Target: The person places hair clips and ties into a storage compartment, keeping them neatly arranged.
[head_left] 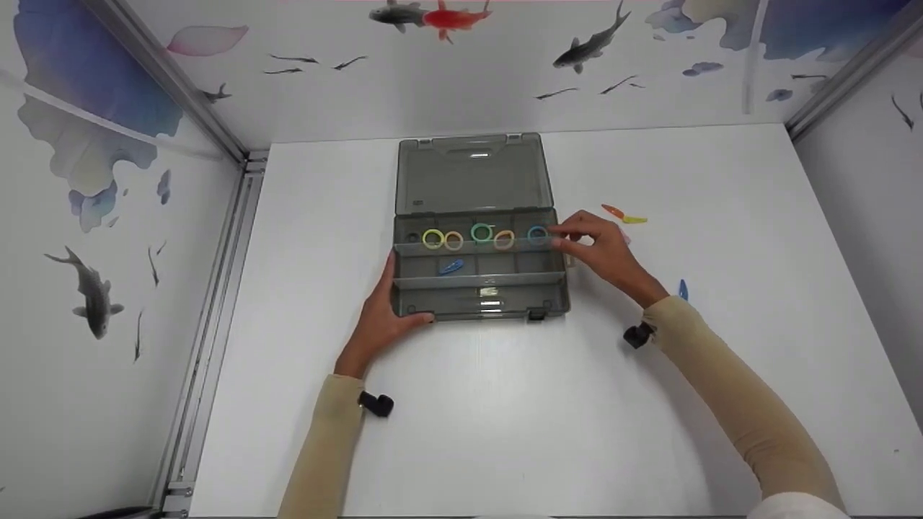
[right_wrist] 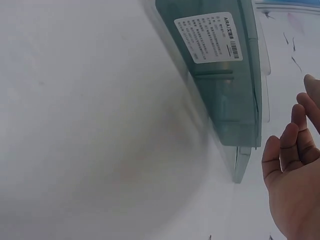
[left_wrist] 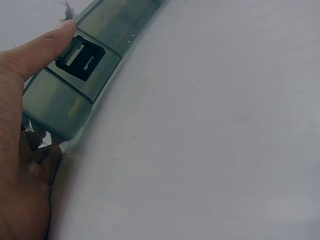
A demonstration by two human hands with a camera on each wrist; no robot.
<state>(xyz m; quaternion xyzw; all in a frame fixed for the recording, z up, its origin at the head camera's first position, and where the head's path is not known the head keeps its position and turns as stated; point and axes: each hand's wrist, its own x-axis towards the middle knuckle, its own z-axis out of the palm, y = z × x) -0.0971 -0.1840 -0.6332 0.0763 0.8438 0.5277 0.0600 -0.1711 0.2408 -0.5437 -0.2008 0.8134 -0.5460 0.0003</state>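
A grey translucent compartment box (head_left: 479,297) lies with its lid (head_left: 472,176) folded back. My left hand (head_left: 378,317) holds its front left corner, thumb on the front edge and fingers along the left side; the left wrist view shows the thumb (left_wrist: 47,47) near the dark latch. My right hand (head_left: 602,249) is over the right edge, its thumb and fingertips beside a blue ring (head_left: 538,234). No object shows between those fingers in the right wrist view. Yellow (head_left: 433,239), green (head_left: 481,232) and orange rings (head_left: 504,240) sit in the back row. A blue hair clip (head_left: 451,267) lies in the middle row.
Right of the box, an orange clip (head_left: 613,210) and a yellow clip (head_left: 634,219) lie on the white table (head_left: 461,432). A pink piece is partly hidden behind my right hand. Another blue clip (head_left: 683,290) lies by the right wrist. Printed panels surround the table.
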